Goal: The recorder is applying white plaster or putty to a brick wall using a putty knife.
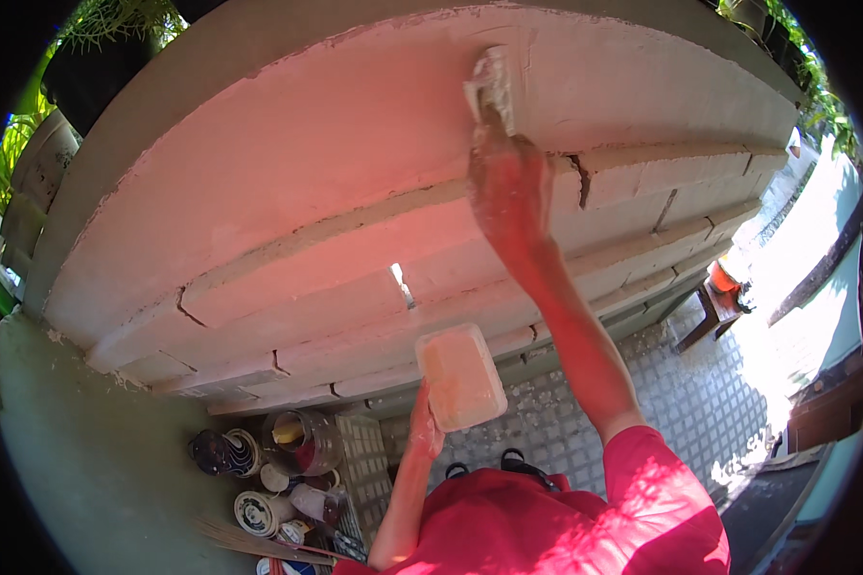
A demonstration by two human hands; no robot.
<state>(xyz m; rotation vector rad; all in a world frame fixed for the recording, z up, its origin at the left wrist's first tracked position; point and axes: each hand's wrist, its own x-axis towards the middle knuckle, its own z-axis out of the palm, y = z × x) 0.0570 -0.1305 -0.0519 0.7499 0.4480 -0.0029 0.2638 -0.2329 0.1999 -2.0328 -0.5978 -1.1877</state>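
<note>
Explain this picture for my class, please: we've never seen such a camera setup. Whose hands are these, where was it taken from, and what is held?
There's no machine here: a person works with bare hands. The single picture comes from a wide fisheye camera worn on the head, looking down, so straight edges bend. The left hand holds a rectangular plastic tub. The right hand reaches up, holding a paste-smeared putty knife at the pale wall. Below, on the left, are buckets; a tiled floor spreads to the right.

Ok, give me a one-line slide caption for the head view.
The right hand holds a white-smeared flat tool at the pale wall; the left hand holds a rectangular tub.
</note>
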